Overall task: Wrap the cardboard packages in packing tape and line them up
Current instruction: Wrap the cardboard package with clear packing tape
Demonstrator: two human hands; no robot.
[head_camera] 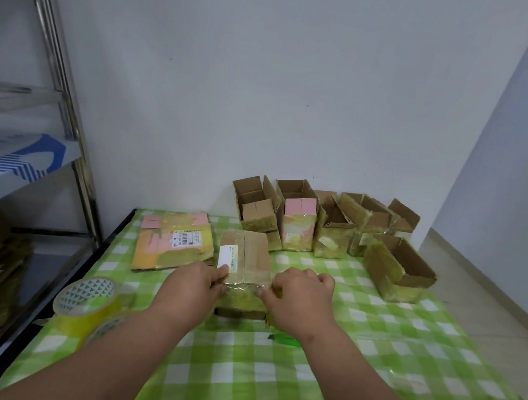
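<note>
A brown cardboard package (pixel 245 256) with a white label lies mid-table, a band of yellowish tape across its near end. My left hand (pixel 193 285) pinches the tape at the package's left edge. At the right edge my right hand (pixel 301 296) grips the package with curled fingers. A roll of yellow packing tape (pixel 89 303) stands at the left, partly behind my left forearm. A flat taped package (pixel 174 239) with pink patches lies to the left of the brown one.
Several open taped cardboard boxes (pixel 299 223) stand in a row along the wall, one more (pixel 398 272) at the right. The green checked tablecloth (pixel 237 376) covers the table. A small green item (pixel 284 339) lies under my right wrist. A metal shelf (pixel 32 156) stands left.
</note>
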